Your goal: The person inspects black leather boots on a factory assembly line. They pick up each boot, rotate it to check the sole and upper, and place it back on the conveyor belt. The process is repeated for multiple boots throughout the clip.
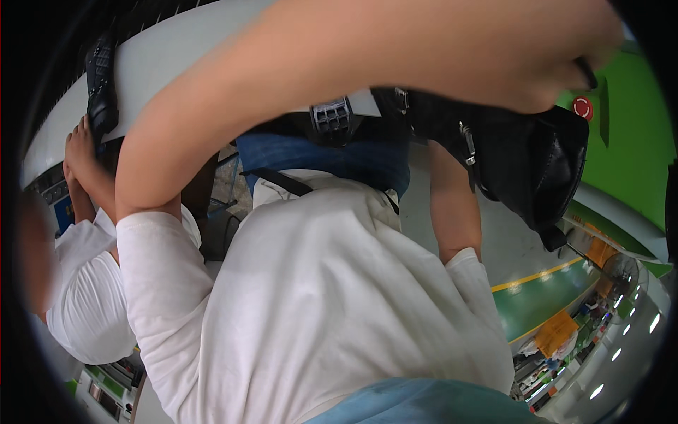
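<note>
A boot (533, 159) is right, near a machine (635, 134), and a shoe (102, 85) is left, by a co-worker's hand (80, 150).

Grey floor (503, 256), yellow stripe (537, 276), green walkway (533, 302), pale worktop (180, 46), bright ceiling lights (597, 390)

An open strip of pale tabletop (205, 39) between the co-worker's boot (101, 81) and the left forearm (339, 60) leaves a hand room to pass; that forearm bars the way rightward. The buckled boot (519, 152) obstructs the approach to the green machine (628, 141); clearance behind it is hard to judge.
</note>
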A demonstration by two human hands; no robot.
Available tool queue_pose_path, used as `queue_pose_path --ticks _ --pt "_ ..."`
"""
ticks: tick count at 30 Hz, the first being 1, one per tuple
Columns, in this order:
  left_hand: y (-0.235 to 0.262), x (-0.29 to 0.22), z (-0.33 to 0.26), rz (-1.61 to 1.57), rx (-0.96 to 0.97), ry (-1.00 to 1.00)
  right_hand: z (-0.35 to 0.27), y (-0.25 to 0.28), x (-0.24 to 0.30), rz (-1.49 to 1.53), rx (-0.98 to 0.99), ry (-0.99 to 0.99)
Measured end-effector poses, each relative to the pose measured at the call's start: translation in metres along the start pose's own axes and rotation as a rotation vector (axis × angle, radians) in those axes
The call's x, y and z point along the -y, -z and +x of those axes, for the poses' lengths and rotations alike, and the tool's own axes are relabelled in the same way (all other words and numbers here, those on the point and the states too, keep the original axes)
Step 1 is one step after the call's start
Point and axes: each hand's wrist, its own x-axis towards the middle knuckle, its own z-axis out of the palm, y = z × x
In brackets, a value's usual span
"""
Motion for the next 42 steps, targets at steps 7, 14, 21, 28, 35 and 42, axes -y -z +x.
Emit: queue_pose_path --ticks 7,14,21,28,35,42 --pt "0.015 0.091 -0.016 -0.294 -0.241 0.095 0.011 0.002 0.030 0.405 0.242 -0.240" --pt "-0.013 0.158 -0.143 0.133 -0.131 0.521 0.033 0.003 0.077 0.543 0.429 -0.559" --pt "-0.024 0.150 -0.179 0.316 -0.157 0.297 0.042 0.021 0.052 0.060 0.102 -0.204" --pt "-0.025 0.140 -0.176 0.026 -0.014 0.453 -0.025 -0.035 0.034 -0.554 -0.195 0.267" --pt "-0.019 0.150 -0.114 -0.233 0.034 0.243 -0.043 -0.091 0.012 -0.940 -0.176 0.149" --pt "0.048 0.385 -0.162 0.457 0.062 0.772 -0.015 -0.093 -0.001 -1.218 -0.165 0.295"
